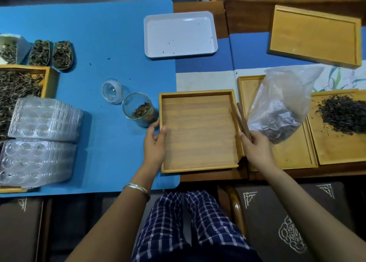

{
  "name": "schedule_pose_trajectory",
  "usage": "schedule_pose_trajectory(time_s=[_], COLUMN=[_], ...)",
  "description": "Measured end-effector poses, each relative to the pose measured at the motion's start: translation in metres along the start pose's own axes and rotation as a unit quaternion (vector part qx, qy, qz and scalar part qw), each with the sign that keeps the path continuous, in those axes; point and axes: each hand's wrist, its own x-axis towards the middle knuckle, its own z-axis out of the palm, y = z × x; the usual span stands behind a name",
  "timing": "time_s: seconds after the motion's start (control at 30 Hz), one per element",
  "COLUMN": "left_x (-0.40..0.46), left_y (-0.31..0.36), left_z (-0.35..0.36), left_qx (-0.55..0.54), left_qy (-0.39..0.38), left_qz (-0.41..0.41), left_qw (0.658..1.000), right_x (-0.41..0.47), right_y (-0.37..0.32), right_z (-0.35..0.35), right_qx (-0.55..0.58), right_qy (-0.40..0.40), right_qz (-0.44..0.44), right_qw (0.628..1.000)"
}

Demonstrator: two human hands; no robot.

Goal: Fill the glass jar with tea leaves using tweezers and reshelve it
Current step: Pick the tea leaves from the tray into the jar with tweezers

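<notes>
An open glass jar [138, 109] with a little tea at its bottom stands on the blue mat [99, 44], its clear lid [111, 90] lying just behind it to the left. An empty wooden tray [198, 131] sits in front of me. My left hand [155, 141] grips the tray's left rim, fingers beside the jar. My right hand [255, 147] is at the tray's right rim and holds wooden tweezers [240, 119] pointing away from me. A clear plastic bag of dark tea [281, 107] lies just right of that hand.
A white tray [180, 34] with a few crumbs sits at the back. Wooden trays lie at right, one with a pile of dark tea [344, 115]. At left are stacked plastic blister trays [43, 119], a box of pale tea [17, 87] and scoops of leaves [62, 54].
</notes>
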Motion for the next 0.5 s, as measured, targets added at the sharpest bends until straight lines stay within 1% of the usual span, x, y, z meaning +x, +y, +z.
schedule_pose_trajectory(time_s=[0.1,0.17,0.3,0.4,0.5], left_x=[0.002,0.002,-0.001,0.001,0.004], left_y=[-0.004,-0.004,-0.002,-0.004,-0.006], left_z=[0.002,0.005,0.011,0.010,0.004], left_qx=[0.030,0.056,0.150,0.195,0.226], left_qy=[0.015,0.026,0.048,0.077,0.062], left_qz=[0.010,0.029,0.083,0.089,0.088], left_qw=[0.999,0.998,0.984,0.974,0.968], right_x=[-0.004,-0.004,-0.005,-0.006,-0.006], right_y=[0.000,0.000,0.002,0.003,0.003], right_z=[0.001,0.002,0.004,0.007,0.006], right_qx=[-0.065,-0.074,-0.053,-0.011,0.001], right_qy=[0.028,0.047,0.082,0.093,0.098], right_qz=[-0.014,-0.009,0.009,0.036,0.037], right_qw=[0.997,0.996,0.995,0.995,0.995])
